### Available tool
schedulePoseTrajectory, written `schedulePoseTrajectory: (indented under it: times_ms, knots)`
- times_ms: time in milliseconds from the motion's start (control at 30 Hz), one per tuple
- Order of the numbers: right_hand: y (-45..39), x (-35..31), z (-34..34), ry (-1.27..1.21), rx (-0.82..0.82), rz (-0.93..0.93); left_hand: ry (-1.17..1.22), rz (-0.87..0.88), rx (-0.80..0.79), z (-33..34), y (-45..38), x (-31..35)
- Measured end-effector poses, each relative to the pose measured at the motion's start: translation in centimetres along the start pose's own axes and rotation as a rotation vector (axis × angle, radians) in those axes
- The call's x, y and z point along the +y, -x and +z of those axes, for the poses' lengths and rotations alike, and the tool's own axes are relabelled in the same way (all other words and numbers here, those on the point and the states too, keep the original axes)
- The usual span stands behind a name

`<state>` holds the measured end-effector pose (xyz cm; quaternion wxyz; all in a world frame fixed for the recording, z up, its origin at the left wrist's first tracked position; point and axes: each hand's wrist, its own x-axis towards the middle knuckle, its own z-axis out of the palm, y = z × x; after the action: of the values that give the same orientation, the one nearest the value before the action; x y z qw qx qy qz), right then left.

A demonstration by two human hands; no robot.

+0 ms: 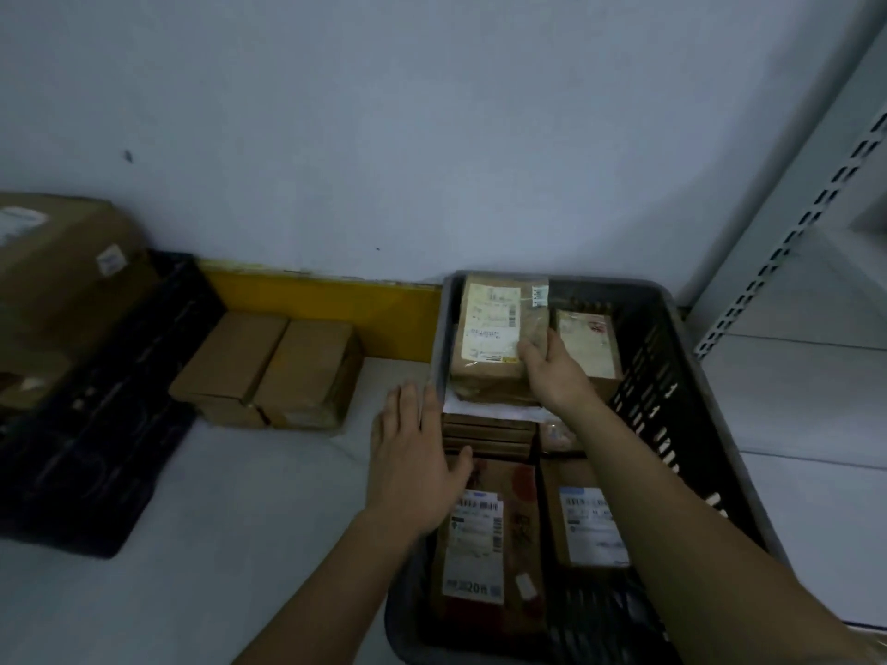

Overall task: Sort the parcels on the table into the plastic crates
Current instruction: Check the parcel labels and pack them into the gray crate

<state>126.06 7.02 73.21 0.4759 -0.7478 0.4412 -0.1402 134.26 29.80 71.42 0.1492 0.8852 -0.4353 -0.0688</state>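
Near, the left hand (pixel 413 453) hovers flat with straight fingers over the grey crate's (pixel 691 395) left rim. Farther in, the right hand (pixel 552 364) grips a labelled parcel (pixel 489 328) atop others inside it. Two boxes (pixel 269 371) sit on the worktop (pixel 216 544) left.

- Two bare forearms are seen reaching in from the lower edge of the head view; no sleeve is visible on either one.
- The left hand (pixel 413 453) is seen from the back, uncovered, with no glove worn.
- The right hand (pixel 552 364) is likewise uncovered and ungloved.
- No ring, watch or band is made out on the fingers or wrists, though the picture is dim and slightly blurred.
- The nails are too small and soft in focus to be described.
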Motion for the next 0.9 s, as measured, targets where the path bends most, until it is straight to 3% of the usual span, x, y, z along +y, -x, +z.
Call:
schedulePoseTrajectory:
  times_ms: [433,633,900]
  knots:
    - [-2.9,0.9,1.9,0.678,0.237,-0.197,-0.048,-0.054,-0.006,-0.2,-0.1,0.2]
    - [-1.1,-0.9,1.9,0.712,0.353,-0.288,0.041,-0.088,0.056,-1.5,-0.1,-2.1]
    - [2.8,-6.7,9.1,0.762,0.332,-0.469,-0.077,-0.187,0.069,-3.4,-1.3,-13.5]
